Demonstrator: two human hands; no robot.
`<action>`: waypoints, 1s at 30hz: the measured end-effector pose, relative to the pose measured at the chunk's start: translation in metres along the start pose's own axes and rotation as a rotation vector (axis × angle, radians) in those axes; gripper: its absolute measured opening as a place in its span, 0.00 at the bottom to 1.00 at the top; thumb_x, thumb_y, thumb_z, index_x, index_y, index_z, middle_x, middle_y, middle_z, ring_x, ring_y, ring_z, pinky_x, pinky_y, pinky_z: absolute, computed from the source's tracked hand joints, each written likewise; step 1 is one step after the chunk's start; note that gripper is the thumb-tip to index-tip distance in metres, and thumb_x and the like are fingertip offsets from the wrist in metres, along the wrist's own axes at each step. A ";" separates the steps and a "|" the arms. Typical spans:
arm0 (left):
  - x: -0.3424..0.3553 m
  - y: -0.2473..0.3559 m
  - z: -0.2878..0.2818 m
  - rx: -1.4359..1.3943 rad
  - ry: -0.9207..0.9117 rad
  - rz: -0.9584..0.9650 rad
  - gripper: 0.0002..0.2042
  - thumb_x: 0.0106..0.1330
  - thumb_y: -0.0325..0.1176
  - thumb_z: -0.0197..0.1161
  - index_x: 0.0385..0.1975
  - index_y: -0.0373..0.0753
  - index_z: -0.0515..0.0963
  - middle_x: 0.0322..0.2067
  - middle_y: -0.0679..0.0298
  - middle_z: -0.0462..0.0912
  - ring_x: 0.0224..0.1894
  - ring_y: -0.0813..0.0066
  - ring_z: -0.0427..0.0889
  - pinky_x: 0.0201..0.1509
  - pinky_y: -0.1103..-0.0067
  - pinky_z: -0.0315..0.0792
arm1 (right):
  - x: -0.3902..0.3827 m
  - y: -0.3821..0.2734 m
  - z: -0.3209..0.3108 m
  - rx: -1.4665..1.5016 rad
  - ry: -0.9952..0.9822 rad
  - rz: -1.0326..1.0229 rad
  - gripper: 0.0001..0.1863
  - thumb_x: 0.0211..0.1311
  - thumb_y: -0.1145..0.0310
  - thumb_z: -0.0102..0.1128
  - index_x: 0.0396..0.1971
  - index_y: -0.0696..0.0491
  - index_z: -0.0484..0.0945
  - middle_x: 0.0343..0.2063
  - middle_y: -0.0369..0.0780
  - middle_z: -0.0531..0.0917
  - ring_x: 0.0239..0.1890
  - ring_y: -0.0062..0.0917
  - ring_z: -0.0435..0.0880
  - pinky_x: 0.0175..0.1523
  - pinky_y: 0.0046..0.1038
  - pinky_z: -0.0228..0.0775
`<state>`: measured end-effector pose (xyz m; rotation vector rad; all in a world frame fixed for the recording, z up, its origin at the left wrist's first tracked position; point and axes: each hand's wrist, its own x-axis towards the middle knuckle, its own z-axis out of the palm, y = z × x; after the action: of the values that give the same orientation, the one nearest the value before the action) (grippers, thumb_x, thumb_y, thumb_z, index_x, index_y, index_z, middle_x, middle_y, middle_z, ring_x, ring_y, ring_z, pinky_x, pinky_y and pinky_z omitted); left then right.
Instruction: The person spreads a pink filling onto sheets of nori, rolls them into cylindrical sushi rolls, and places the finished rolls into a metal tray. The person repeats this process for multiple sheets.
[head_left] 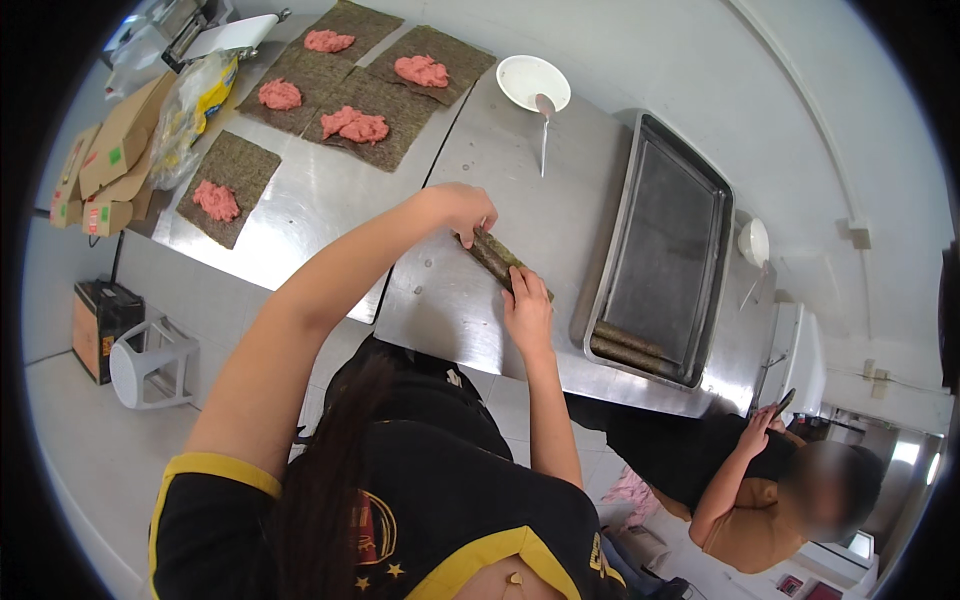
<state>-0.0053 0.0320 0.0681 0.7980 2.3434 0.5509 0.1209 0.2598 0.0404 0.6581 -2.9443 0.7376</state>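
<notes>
A dark green seaweed roll [490, 256] lies slantwise on the steel table in front of me. My left hand [468, 212] has its fingers curled over the far left end of it. At the near right end, the fingers of my right hand [527, 308] are bent over the roll and grip it. The filling inside is hidden. Off to the left, several flat seaweed sheets [262, 158] are spread out, each with a mound of pink minced paste [216, 201] on it.
A metal baking tray [611, 250] at the right holds dark seaweed rolls [640, 350] at its near end. Behind stands a white bowl [518, 72] with a spoon [544, 135]. Cardboard boxes [115, 150] sit at the left edge. Another person [760, 490] holds a phone at lower right.
</notes>
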 end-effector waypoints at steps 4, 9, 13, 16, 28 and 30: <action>-0.021 0.011 0.019 0.148 0.277 0.135 0.24 0.43 0.34 0.73 0.43 0.42 0.77 0.40 0.62 0.80 0.44 0.63 0.80 0.47 0.69 0.74 | -0.002 0.001 0.003 -0.015 0.015 0.006 0.23 0.52 0.75 0.61 0.50 0.61 0.73 0.49 0.47 0.75 0.52 0.41 0.74 0.55 0.38 0.69; -0.025 0.025 0.052 0.319 0.402 0.265 0.22 0.48 0.35 0.70 0.44 0.41 0.75 0.42 0.62 0.79 0.46 0.63 0.79 0.49 0.69 0.74 | -0.002 -0.003 0.005 -0.061 0.025 -0.003 0.23 0.52 0.76 0.58 0.51 0.63 0.72 0.49 0.47 0.74 0.51 0.40 0.74 0.56 0.37 0.69; -0.019 0.022 0.058 0.330 0.352 0.204 0.18 0.51 0.36 0.68 0.42 0.41 0.76 0.41 0.61 0.79 0.45 0.63 0.80 0.48 0.70 0.75 | -0.004 0.003 0.012 -0.156 0.007 -0.020 0.22 0.52 0.78 0.53 0.50 0.64 0.72 0.49 0.48 0.74 0.51 0.40 0.74 0.56 0.36 0.69; -0.017 0.025 0.055 0.354 0.301 0.169 0.16 0.52 0.37 0.67 0.40 0.40 0.77 0.40 0.61 0.79 0.45 0.63 0.80 0.48 0.71 0.75 | -0.010 0.006 0.012 -0.180 0.014 0.025 0.20 0.53 0.79 0.51 0.48 0.64 0.72 0.48 0.48 0.74 0.51 0.40 0.74 0.55 0.35 0.69; -0.015 0.031 0.042 0.402 0.202 0.142 0.15 0.53 0.37 0.67 0.40 0.41 0.78 0.39 0.61 0.79 0.44 0.63 0.81 0.45 0.71 0.76 | -0.038 0.016 -0.011 -0.118 -0.001 0.248 0.18 0.53 0.75 0.58 0.46 0.63 0.74 0.43 0.48 0.76 0.48 0.43 0.74 0.52 0.38 0.70; -0.015 0.033 0.040 0.396 0.188 0.134 0.15 0.52 0.36 0.67 0.39 0.41 0.78 0.40 0.61 0.79 0.44 0.63 0.81 0.45 0.70 0.76 | -0.034 0.015 -0.018 -0.062 -0.020 0.243 0.21 0.51 0.74 0.62 0.46 0.62 0.74 0.43 0.48 0.76 0.48 0.43 0.74 0.52 0.39 0.70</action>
<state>0.0438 0.0539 0.0623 1.1305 2.6289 0.2216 0.1444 0.2934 0.0450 0.3078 -3.0863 0.6546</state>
